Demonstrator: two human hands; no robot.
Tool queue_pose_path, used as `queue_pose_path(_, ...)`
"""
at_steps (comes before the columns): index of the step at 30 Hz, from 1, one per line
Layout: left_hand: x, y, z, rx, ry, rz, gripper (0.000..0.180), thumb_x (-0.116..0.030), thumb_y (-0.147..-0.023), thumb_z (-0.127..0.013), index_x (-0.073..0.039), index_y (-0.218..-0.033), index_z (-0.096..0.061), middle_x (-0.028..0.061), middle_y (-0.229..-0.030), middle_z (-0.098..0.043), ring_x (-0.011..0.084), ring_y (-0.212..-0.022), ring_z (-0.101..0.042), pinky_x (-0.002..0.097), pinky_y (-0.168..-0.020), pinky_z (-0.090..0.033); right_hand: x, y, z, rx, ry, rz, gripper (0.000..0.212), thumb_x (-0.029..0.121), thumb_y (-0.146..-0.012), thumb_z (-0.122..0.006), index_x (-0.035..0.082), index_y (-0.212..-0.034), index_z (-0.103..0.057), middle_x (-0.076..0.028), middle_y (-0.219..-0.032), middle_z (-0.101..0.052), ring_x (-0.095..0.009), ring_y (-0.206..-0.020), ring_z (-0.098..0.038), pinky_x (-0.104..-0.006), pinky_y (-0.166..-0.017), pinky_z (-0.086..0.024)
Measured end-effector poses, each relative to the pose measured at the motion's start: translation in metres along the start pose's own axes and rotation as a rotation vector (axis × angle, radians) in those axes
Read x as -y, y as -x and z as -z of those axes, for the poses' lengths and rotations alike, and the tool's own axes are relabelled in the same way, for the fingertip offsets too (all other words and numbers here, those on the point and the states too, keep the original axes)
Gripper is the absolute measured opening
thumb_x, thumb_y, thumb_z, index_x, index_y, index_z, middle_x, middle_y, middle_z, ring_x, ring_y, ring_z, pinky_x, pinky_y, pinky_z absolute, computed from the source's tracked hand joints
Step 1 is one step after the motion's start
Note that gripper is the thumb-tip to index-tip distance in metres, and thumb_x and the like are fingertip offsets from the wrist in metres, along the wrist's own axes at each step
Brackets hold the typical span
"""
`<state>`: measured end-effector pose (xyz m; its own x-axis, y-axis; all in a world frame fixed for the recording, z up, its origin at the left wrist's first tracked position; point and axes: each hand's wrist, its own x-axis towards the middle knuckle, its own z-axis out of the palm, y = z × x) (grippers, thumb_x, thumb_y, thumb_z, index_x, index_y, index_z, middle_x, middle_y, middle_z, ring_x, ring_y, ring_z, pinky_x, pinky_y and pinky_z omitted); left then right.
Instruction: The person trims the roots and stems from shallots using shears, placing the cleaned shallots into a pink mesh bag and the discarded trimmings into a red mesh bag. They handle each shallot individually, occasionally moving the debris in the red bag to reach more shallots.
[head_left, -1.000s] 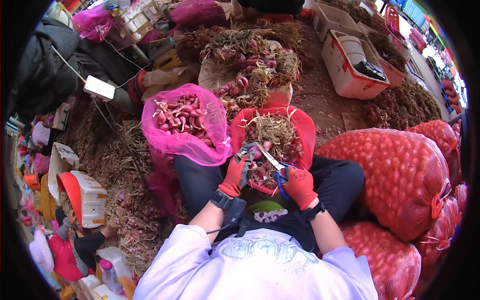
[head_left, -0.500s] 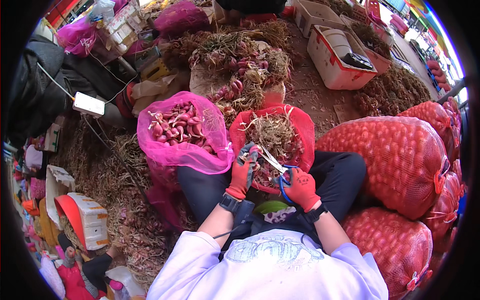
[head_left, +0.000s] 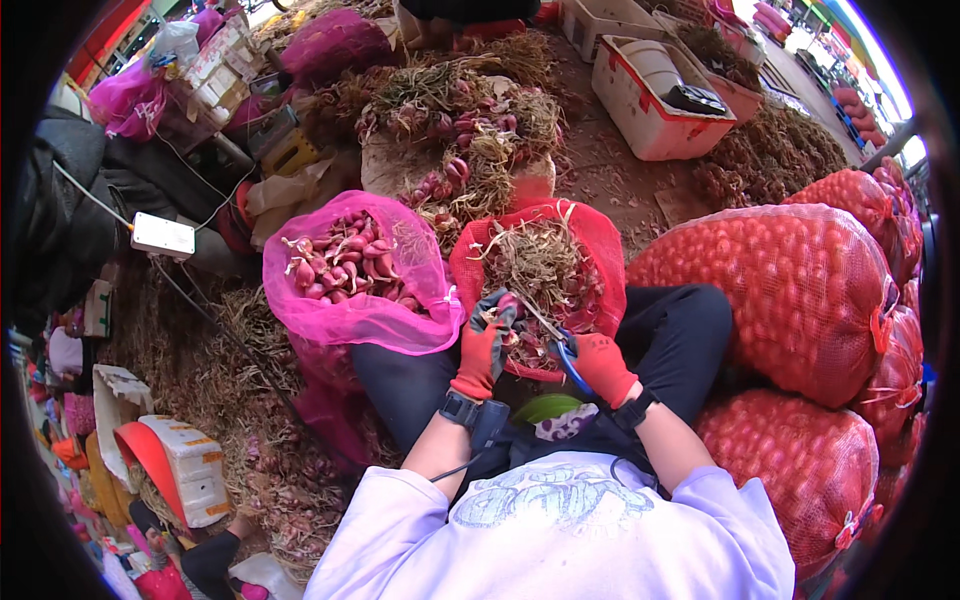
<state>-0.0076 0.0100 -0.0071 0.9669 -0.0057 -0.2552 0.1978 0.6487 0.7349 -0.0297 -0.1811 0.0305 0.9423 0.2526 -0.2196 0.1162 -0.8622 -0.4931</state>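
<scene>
My left hand (head_left: pixel 482 352), in a red glove with grey fingertips, is closed on a shallot (head_left: pixel 508 302), mostly hidden by the fingers. Blue-handled scissors (head_left: pixel 541 319) are gripped in my right hand (head_left: pixel 603 368), also gloved in red. Their blades are nearly together and point at the shallot. Both hands are over the near part of a red mesh bag (head_left: pixel 612 290) that holds dry stalks and trimmings (head_left: pixel 535 258). Left of it stands an open pink mesh bag (head_left: pixel 285 285) with loose shallots (head_left: pixel 350 262) inside.
Full red mesh sacks (head_left: pixel 760 295) crowd my right side. Ahead lies a heap of shallots with dry stalks (head_left: pixel 490 135). White foam boxes (head_left: pixel 650 115) stand at the far right. A dark cable (head_left: pixel 235 340) runs down the left, near a white power box (head_left: pixel 163 236).
The scissor blades, spread apart before, have closed together at the shallot. My right hand has tightened on the handles. The whole view has shifted slightly.
</scene>
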Motion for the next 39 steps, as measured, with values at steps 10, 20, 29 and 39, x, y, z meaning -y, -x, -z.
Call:
queue_pose_path(10, -0.003, -0.004, 0.003, 0.087, 0.309, 0.283, 0.031, -0.007, -0.089, -0.052, -0.01, -0.12, -0.047, 0.0055, -0.098, -0.06, 0.0126, -0.082, -0.06, 0.0201, -0.06, -0.05, -0.01, 0.01, 0.009, 0.163, -0.574, -0.15, 0.043, 0.041, -0.081, -0.061, 0.002, -0.099, -0.058, -0.018, -0.084, -0.061, -0.032, -0.072, -0.06, -0.0383, -0.065, -0.046)
queue_pose_path(20, 0.01, -0.001, 0.011, 0.137, 0.229, 0.215, 0.032, -0.005, -0.09, -0.05, -0.006, -0.122, -0.046, 0.0055, -0.107, -0.057, 0.0138, -0.088, -0.058, 0.0244, -0.07, -0.051, -0.001, 0.022, 0.007, 0.009, -0.214, -0.022, 0.052, 0.054, -0.076, -0.058, 0.004, -0.092, -0.059, -0.017, -0.085, -0.062, -0.034, -0.081, -0.06, -0.0411, -0.07, -0.046)
queue_pose_path(29, -0.008, 0.002, -0.001, 0.289, 0.244, 0.297, 0.031, -0.006, -0.091, -0.047, -0.008, -0.122, -0.045, 0.0045, -0.101, -0.056, 0.0121, -0.084, -0.056, 0.0242, -0.071, -0.051, 0.002, 0.026, 0.019, -0.294, 0.05, 0.084, 0.049, 0.049, -0.07, -0.064, 0.004, -0.09, -0.056, -0.011, -0.081, -0.059, -0.029, -0.073, -0.06, -0.039, -0.065, -0.047)
queue_pose_path(39, -0.006, 0.004, -0.009, 0.186, 0.191, 0.296, 0.032, -0.004, -0.09, -0.046, -0.007, -0.122, -0.045, 0.005, -0.104, -0.057, 0.0128, -0.084, -0.058, 0.0242, -0.071, -0.051, -0.012, 0.023, 0.0, -0.157, 0.11, 0.003, 0.045, 0.046, -0.071, -0.063, 0.004, -0.084, -0.056, -0.012, -0.072, -0.061, -0.029, -0.067, -0.061, -0.0401, -0.061, -0.047)
